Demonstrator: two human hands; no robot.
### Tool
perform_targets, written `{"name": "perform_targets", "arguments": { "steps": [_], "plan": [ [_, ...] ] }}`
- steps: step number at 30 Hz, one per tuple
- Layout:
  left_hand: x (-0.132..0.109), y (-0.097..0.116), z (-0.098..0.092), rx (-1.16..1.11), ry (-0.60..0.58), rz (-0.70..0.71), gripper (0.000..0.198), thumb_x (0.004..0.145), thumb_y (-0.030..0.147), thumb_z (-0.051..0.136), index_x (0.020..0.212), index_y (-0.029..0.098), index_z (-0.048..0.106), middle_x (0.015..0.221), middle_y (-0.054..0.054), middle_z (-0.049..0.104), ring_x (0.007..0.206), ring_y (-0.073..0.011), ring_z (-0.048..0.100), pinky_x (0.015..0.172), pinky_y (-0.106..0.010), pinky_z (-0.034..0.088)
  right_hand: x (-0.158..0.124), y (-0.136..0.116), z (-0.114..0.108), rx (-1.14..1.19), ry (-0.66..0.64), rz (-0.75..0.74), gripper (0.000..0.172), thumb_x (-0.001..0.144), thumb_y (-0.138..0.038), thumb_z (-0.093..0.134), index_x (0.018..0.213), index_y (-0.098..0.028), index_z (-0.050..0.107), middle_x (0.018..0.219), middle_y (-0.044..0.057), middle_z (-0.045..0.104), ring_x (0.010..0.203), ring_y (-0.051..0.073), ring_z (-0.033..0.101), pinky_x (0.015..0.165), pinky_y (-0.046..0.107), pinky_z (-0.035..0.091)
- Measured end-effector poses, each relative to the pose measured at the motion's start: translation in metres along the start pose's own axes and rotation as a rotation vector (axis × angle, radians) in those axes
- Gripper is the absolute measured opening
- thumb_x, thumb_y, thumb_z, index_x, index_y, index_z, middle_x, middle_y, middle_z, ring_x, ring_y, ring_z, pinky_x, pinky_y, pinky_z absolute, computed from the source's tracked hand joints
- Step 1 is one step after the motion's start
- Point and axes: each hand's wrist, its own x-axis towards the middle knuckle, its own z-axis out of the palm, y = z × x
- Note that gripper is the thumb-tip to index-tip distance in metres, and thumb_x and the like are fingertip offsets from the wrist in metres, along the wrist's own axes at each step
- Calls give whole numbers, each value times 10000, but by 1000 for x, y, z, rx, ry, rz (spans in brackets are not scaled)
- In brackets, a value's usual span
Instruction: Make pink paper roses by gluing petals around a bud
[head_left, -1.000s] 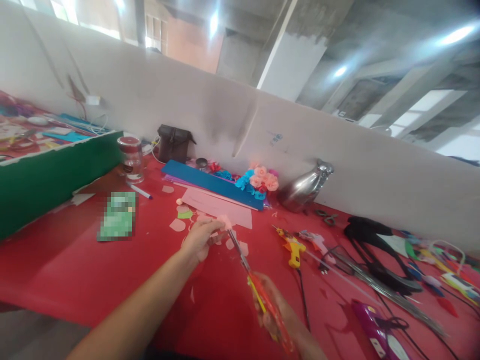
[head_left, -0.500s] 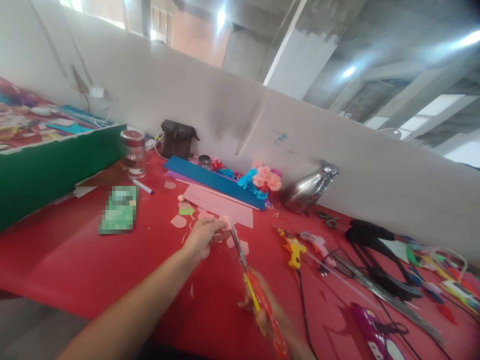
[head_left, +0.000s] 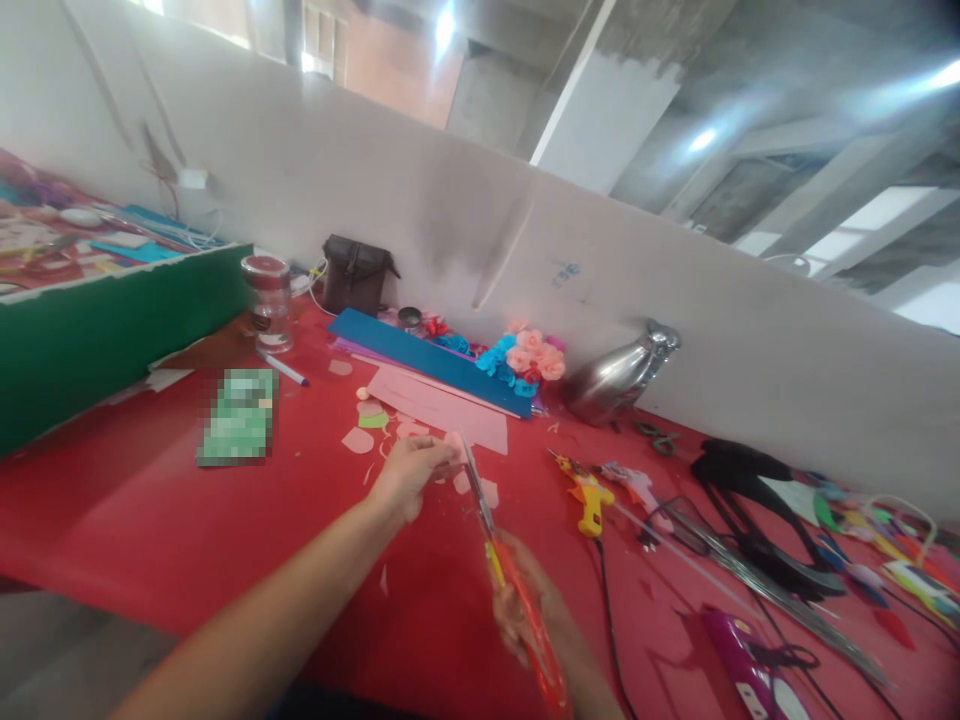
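My left hand (head_left: 409, 475) pinches a small piece of pink paper (head_left: 454, 442) between thumb and fingers. In my right hand (head_left: 517, 600) is a pair of scissors (head_left: 525, 610) with red and yellow handles. Their blades (head_left: 477, 485) point away from me and lie right at the pink piece's edge. Under and beyond my left hand lie several cut pink paper petals (head_left: 358, 440) and a green paper piece (head_left: 373, 421). Just behind is a larger pink sheet (head_left: 450, 410).
Blue sheet (head_left: 427, 360) and paper flowers (head_left: 529, 360) lie at the back, beside a metal jug (head_left: 626, 375). A yellow glue gun (head_left: 589, 495) with its cord and a purple power strip (head_left: 750, 660) lie right. A jar (head_left: 268, 305) and marker (head_left: 283, 368) stand left.
The scissor handles have come closer together as my right hand's fingers closed. The pink piece is turned slightly in my left hand, which has hardly moved.
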Motion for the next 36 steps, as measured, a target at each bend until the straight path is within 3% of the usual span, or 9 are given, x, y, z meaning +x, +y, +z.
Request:
{"name": "perform_targets", "arguments": {
  "steps": [4, 11, 19, 26, 29, 31, 33, 36],
  "plan": [
    [-1, 1, 0, 22, -2, 9, 94, 591, 155, 708, 549, 128, 629, 586, -45, 642, 604, -124, 627, 700, -255, 479, -1, -1, 1, 77, -14, 101, 642, 625, -447, 708, 1207, -275, 496, 578, -72, 481, 342, 31, 330, 312, 140, 207],
    [-1, 1, 0, 21, -7, 6, 72, 587, 157, 699, 567, 125, 638, 593, -48, 649, 625, -128, 631, 691, -245, 480, 0, -4, 6, 117, 25, 129, 793, 491, -499, 785, 1182, -246, 489, 535, -93, 466, 314, 14, 295, 301, 144, 215],
    [2, -3, -4, 14, -26, 18, 77, 571, 170, 712, 592, 121, 656, 608, -50, 658, 631, -130, 636, 693, -246, 484, 6, 6, 3, 162, -23, 118, 795, 505, -498, 788, 1201, -272, 478, 580, -74, 515, 315, 20, 320, 299, 152, 229],
    [5, -4, -4, -5, -32, 22, 95, 545, 172, 721, 565, 121, 643, 599, -49, 652, 606, -135, 628, 663, -255, 483, 2, 7, 6, 116, 31, 72, 762, 484, -520, 789, 1144, -245, 524, 533, -86, 494, 290, 13, 299, 286, 150, 246],
    [5, -2, -4, 1, -12, 19, 112, 528, 174, 732, 559, 124, 637, 586, -40, 638, 591, -131, 616, 630, -250, 474, 5, 8, -1, 28, 93, 27, 700, 564, -572, 724, 1153, -239, 545, 529, -72, 502, 291, 39, 326, 287, 180, 276],
    [4, 0, -5, 23, -1, 15, 128, 529, 189, 742, 569, 126, 638, 582, -31, 627, 580, -123, 602, 604, -241, 462, 10, 7, -13, -68, 174, -55, 654, 599, -579, 692, 1137, -228, 568, 607, -28, 574, 354, 82, 434, 332, 214, 351],
    [3, 2, -6, 56, -12, 22, 148, 540, 217, 751, 581, 130, 639, 572, -17, 610, 575, -112, 584, 587, -232, 448, 16, 4, -28, -237, 248, -202, 611, 612, -537, 696, 1112, -203, 592, 795, 52, 663, 597, 166, 610, 511, 263, 475],
    [2, 3, -9, 124, -61, 32, 180, 556, 263, 761, 596, 136, 639, 567, -6, 592, 575, -104, 558, 581, -228, 429, 27, 2, -54, -663, 413, -270, 517, 737, -485, 582, 1157, -183, 575, 941, 103, 683, 851, 255, 648, 721, 339, 491]
  ]
}}
